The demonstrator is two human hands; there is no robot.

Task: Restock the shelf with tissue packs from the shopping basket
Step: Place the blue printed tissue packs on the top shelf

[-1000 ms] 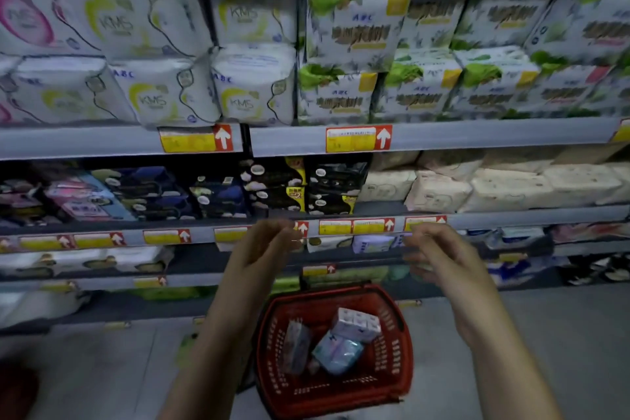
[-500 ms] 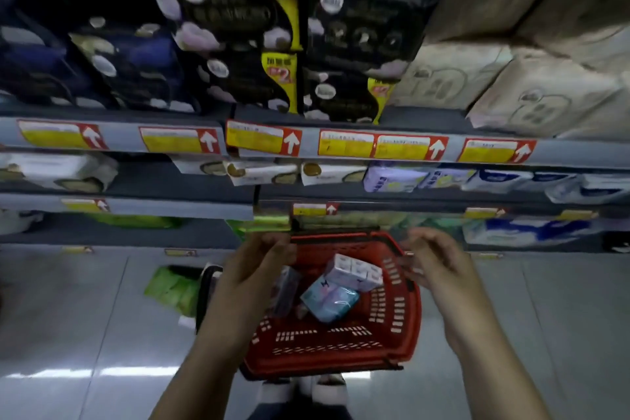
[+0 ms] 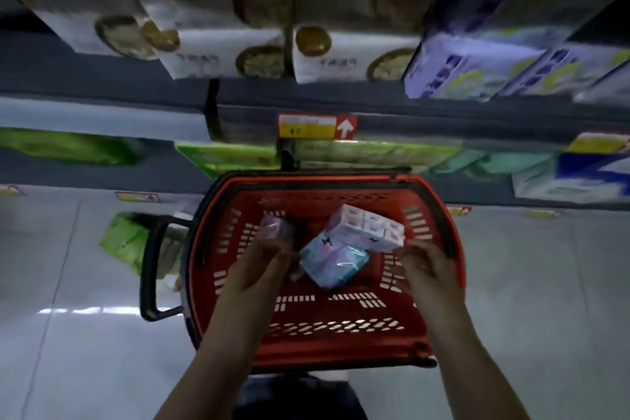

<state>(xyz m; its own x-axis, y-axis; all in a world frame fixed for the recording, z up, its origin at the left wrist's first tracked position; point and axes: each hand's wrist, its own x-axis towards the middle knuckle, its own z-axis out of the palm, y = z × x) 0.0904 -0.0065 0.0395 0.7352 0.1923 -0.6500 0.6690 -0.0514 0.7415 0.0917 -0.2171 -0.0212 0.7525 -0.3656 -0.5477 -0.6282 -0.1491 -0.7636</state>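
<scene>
Hands first: left hand (image 3: 259, 264) has loosely curved fingers right by the purple pack (image 3: 276, 229), and right hand (image 3: 424, 264) hangs relaxed just near-right of the white multipack (image 3: 370, 228). Neither grips anything, far as I can tell. So I'd say it's only at the pick-up step, with all three tissue packs inside the red shopping basket (image 3: 458, 249).

Blue pack (image 3: 332, 264) lies flat mid-basket, a corner pointing near. The multipack's long axis runs roughly left-right, right end slightly nearer. Purple one's too blurry to call. Shelf (image 3: 443, 119) with its price tag (image 3: 317, 127) sits beyond the far rim.
</scene>
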